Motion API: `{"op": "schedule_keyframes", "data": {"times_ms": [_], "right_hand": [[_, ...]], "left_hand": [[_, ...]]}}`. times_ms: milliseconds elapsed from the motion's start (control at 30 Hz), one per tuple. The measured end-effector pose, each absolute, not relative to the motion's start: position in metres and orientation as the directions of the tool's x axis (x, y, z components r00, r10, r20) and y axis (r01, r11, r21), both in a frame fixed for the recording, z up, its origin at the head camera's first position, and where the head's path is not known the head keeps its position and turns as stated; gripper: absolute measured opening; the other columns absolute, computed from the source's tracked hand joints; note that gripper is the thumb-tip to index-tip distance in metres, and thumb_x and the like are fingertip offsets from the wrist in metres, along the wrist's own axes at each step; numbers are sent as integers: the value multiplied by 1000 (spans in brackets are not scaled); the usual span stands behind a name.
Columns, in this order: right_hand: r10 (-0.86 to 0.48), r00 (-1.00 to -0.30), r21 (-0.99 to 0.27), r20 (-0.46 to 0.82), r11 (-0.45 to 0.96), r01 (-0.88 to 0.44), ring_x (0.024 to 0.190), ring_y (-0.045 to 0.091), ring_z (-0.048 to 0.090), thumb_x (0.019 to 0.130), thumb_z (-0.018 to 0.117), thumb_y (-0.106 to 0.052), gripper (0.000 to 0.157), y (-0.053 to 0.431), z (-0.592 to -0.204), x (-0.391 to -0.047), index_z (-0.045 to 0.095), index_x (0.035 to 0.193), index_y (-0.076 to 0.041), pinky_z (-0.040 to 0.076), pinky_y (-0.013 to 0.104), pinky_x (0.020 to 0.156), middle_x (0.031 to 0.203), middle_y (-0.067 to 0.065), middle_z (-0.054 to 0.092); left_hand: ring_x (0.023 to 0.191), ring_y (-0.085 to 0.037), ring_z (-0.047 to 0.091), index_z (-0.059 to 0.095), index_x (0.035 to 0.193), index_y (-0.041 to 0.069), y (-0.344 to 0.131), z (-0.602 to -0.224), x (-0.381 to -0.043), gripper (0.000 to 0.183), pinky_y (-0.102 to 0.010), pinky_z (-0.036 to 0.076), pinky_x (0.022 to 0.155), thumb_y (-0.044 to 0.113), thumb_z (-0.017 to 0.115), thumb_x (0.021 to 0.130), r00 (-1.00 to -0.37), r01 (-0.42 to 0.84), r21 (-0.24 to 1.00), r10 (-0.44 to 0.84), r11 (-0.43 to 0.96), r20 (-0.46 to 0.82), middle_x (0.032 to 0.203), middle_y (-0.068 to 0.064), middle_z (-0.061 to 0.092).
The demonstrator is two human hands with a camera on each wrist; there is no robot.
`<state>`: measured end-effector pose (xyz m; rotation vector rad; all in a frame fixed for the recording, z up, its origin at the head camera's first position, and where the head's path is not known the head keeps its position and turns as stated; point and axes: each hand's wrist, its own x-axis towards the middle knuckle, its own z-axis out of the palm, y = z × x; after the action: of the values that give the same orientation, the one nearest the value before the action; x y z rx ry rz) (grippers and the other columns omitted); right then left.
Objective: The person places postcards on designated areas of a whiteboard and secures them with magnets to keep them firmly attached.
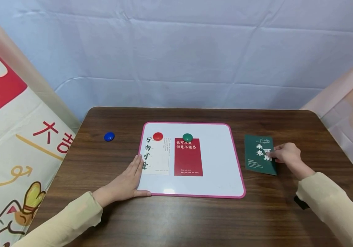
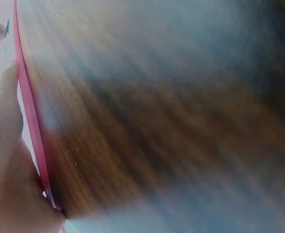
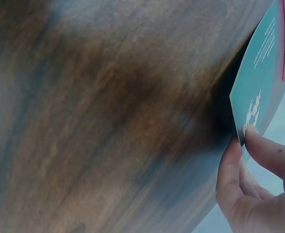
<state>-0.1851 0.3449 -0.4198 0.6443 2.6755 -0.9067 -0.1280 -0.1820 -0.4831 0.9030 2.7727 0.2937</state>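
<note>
A green card (image 1: pixel 258 157) with white lettering is pinched at its right edge by my right hand (image 1: pixel 287 155). In the right wrist view the thumb lies on the face of the green card (image 3: pixel 259 73) and fingers are behind it; that edge is raised off the table. My left hand (image 1: pixel 124 183) rests against the lower left edge of a pink-rimmed whiteboard (image 1: pixel 219 164), fingers straight. On the board lie a white card (image 1: pixel 159 161) under a red round magnet (image 1: pixel 158 136) and a red card (image 1: pixel 188 161) with a green round magnet (image 1: pixel 187 137) at its top.
A blue round magnet (image 1: pixel 109 136) sits on the brown wooden table (image 1: pixel 195 223), left of the board. Pale cloth (image 1: pixel 176 61) hangs behind the table, and printed cloth (image 1: pixel 12 154) hangs at the left side.
</note>
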Motion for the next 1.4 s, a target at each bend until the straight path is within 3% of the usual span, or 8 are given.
{"op": "schedule_keyframes", "data": {"times_ms": [167, 600, 967, 1067, 1167, 1400], "right_hand": [[356, -859, -537, -368, 673, 509, 56, 7, 58, 82, 67, -15, 40, 344, -418, -188, 57, 106, 16, 53, 30, 58, 82, 17, 64], [383, -857, -544, -346, 662, 515, 58, 8, 57, 83, 66, -16, 37, 342, -417, -193, 60, 107, 10, 53, 33, 61, 87, 15, 63], [359, -878, -578, -316, 661, 478, 60, 14, 59, 78, 72, -27, 30, 361, -432, -204, 68, 92, -1, 50, 37, 58, 73, 4, 63], [373, -884, -590, -282, 659, 467, 60, 13, 59, 78, 72, -29, 32, 375, -450, -212, 68, 95, -2, 47, 28, 47, 75, 4, 64], [361, -901, -568, -241, 700, 433, 64, 13, 59, 79, 69, -39, 44, 393, -474, -222, 66, 101, -1, 46, 23, 46, 86, 9, 65], [336, -930, -536, -149, 763, 361, 69, 16, 61, 76, 64, -56, 56, 412, -504, -234, 64, 102, -7, 51, 29, 54, 96, 13, 65]], "left_hand": [[137, -35, 0, 10, 142, -9, -182, -483, -129, 113, -43, 18, 108, 77, 38, 75, -787, 562, 256, 604, 786, -126, 149, -24, -1], [137, -35, 0, 10, 142, -9, -182, -483, -129, 114, -43, 18, 108, 78, 37, 74, -789, 561, 250, 601, 789, -127, 149, -24, -1], [138, -34, 0, 9, 142, -8, -182, -484, -129, 114, -42, 18, 108, 80, 36, 73, -789, 561, 245, 600, 791, -133, 150, -24, -1], [138, -34, 0, 9, 142, -7, -183, -484, -129, 115, -42, 18, 108, 80, 35, 73, -790, 559, 242, 598, 793, -137, 150, -23, -1], [138, -34, 0, 10, 142, -7, -183, -485, -129, 115, -42, 18, 108, 80, 36, 73, -791, 557, 243, 597, 794, -136, 150, -23, -1], [138, -33, 0, 10, 142, -7, -183, -486, -129, 115, -42, 18, 108, 80, 35, 73, -791, 559, 237, 597, 794, -133, 150, -23, -1]]}}
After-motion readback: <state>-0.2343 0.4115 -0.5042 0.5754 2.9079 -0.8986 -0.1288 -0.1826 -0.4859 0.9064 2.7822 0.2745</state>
